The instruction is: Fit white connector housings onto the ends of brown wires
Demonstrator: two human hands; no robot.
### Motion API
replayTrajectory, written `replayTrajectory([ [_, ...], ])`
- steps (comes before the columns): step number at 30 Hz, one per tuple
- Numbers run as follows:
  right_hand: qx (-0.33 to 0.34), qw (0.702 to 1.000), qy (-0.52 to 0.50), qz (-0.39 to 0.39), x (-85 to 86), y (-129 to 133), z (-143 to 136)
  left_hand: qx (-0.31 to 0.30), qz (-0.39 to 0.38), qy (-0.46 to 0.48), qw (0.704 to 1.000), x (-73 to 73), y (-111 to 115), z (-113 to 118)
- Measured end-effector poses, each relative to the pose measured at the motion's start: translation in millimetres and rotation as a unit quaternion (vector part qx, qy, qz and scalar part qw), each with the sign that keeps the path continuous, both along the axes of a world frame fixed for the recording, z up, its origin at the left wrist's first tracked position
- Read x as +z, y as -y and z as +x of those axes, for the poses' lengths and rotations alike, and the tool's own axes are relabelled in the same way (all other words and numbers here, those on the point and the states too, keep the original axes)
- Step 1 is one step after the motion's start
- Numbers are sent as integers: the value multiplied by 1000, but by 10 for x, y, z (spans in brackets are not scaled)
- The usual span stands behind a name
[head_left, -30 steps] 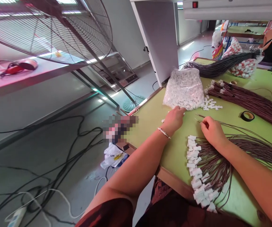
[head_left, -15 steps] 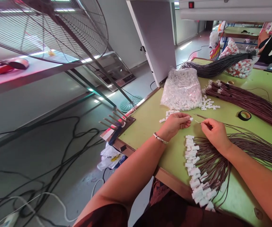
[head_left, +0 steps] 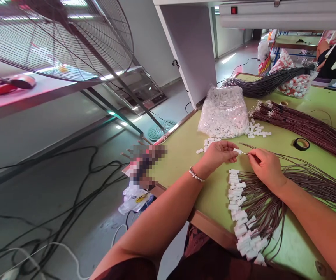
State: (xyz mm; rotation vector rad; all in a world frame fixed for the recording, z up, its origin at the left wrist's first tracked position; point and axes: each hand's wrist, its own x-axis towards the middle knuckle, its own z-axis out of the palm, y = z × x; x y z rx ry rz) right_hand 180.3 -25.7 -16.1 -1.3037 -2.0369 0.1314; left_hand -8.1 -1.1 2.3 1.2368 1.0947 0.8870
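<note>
Between the fingertips of my left hand (head_left: 220, 153) is a small white connector housing (head_left: 237, 151). My right hand (head_left: 264, 165) pinches a brown wire close to its metal terminal (head_left: 244, 153), whose tip meets the housing's right end; how deep it sits I cannot tell. Another wire end (head_left: 245, 145) lies just beyond my fingers. Below my hands spreads a bundle of brown wires (head_left: 268, 198) with white connectors (head_left: 238, 194) on their ends, lined up in a column. Loose white housings (head_left: 210, 143) lie behind my left hand.
A clear bag of white housings (head_left: 223, 112) stands at the back of the green table (head_left: 179, 155). Right of it lie more brown wires (head_left: 308, 126), black tape (head_left: 301, 144) and a dark wire bundle (head_left: 267, 83). A large fan (head_left: 97, 42) stands left; cables (head_left: 77, 202) cross the floor.
The housing in my left hand and the terminal in my right hand have come together; a gap stood between them before. More of the housing now shows beyond my left fingertips.
</note>
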Motion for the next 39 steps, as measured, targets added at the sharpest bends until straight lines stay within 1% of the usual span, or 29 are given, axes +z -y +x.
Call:
replayTrajectory([
  [3,22,999,18,29,5,-1,8,5,20,-13,1000,-6,26,42],
  [5,31,999,19,24,8,-3,7,-7,16,-1,1000,-25,29,55],
  [9,38,999,2,-21,15,-3,-5,-52,-42,79,995,-85,-3,31],
  [12,43,998,-15,-48,12,-2,-11,-57,-99,138,984,-125,-29,17],
  [14,42,997,-19,-55,3,-4,-11,-55,-113,152,980,-137,-32,30],
  [20,44,998,37,-25,-18,-12,-11,-52,-60,99,992,-123,0,102],
  [22,47,998,39,-26,-11,-16,-15,-55,-66,102,991,-122,4,103],
  [26,57,997,11,-49,-14,-27,-28,-67,-101,124,985,-132,4,100],
  [30,46,997,3,-67,-53,-24,-41,-61,-95,120,986,-127,11,119],
  [33,48,994,-1,-95,-45,-17,-21,-76,-74,79,991,-97,19,105],
  [36,84,987,9,-136,11,-66,53,-102,-4,-36,994,-53,39,58],
  [37,92,986,12,-141,30,-104,86,-116,27,-77,990,-38,50,40],
  [39,69,990,17,-122,44,-213,147,-171,77,-139,972,-8,68,0],
])
